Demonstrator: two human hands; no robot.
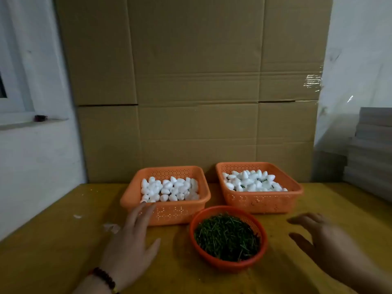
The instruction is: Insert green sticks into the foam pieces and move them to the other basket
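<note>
Left hand (129,249) open, fingertips at left basket (167,213) of plain foam pieces (169,188); best pinch one piece; green sticks (228,237) in round basket (228,266) centre; right basket (261,202) behind; right hand (326,247) open, empty, ready for one stick

The right hand (331,240) is appearing motion-blurred, and the bottom picture edge is cutting off its wrist. The left hand (129,247) is covering the near-left corner of the left basket (169,211). In the right basket (263,201), right of the left basket, foam pieces (252,181) are hiding most of the green sticks.
</note>
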